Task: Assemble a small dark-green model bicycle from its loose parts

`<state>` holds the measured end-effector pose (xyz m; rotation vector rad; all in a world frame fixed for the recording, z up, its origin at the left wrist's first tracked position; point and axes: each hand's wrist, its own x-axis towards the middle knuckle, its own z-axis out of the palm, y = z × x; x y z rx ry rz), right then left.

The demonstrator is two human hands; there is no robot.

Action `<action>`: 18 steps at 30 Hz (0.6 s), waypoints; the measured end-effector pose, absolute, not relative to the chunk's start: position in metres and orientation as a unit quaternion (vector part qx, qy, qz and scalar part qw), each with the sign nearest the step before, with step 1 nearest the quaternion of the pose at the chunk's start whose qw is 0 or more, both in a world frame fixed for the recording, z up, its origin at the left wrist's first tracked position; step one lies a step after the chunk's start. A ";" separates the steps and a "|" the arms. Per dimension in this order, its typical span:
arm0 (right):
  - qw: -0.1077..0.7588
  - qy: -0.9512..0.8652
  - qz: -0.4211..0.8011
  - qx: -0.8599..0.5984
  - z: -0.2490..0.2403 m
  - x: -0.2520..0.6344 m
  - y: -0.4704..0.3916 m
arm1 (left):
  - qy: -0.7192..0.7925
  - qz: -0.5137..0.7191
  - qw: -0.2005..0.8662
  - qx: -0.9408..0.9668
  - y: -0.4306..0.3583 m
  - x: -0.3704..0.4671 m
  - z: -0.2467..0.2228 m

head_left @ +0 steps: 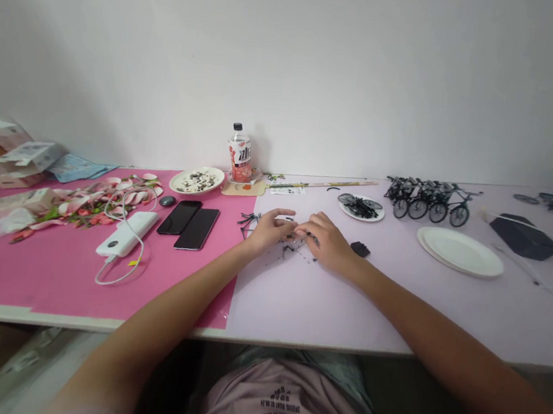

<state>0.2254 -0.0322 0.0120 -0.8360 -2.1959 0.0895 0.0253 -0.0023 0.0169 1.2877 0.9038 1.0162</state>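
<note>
My left hand [270, 228] and my right hand [324, 238] meet over the pale part of the table, fingertips close together. The fingers of both are closed in a pinch, and what lies between them is mostly hidden and too small to name. Small dark pieces [291, 252] are scattered on the table just below my fingertips. A thin dark frame-like part [249, 220] lies beside my left hand. Near my right wrist sits a small black piece [360, 249]. Beyond my right hand, a white plate [380, 216] bears black wheels and thin parts [360, 206].
A row of several miniature bicycles [428, 200] stands at the right, behind stacked white plates [462, 252] and a dark box-shaped object [525, 236]. On the pink side are two phones [197, 229], a white power bank [127, 233] with a cable, artificial flowers [90, 201] and a bottle [241, 156].
</note>
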 end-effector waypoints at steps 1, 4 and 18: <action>0.385 -0.862 0.036 -0.328 0.013 0.225 -0.033 | 0.387 0.437 0.596 0.552 -0.002 0.025 0.017; 0.384 -0.862 0.038 -0.327 0.014 0.224 -0.035 | 0.383 0.435 0.602 0.549 -0.003 0.025 0.017; 0.408 -0.822 0.103 -0.384 0.011 0.221 -0.035 | 0.363 0.424 0.614 0.557 0.002 0.024 0.010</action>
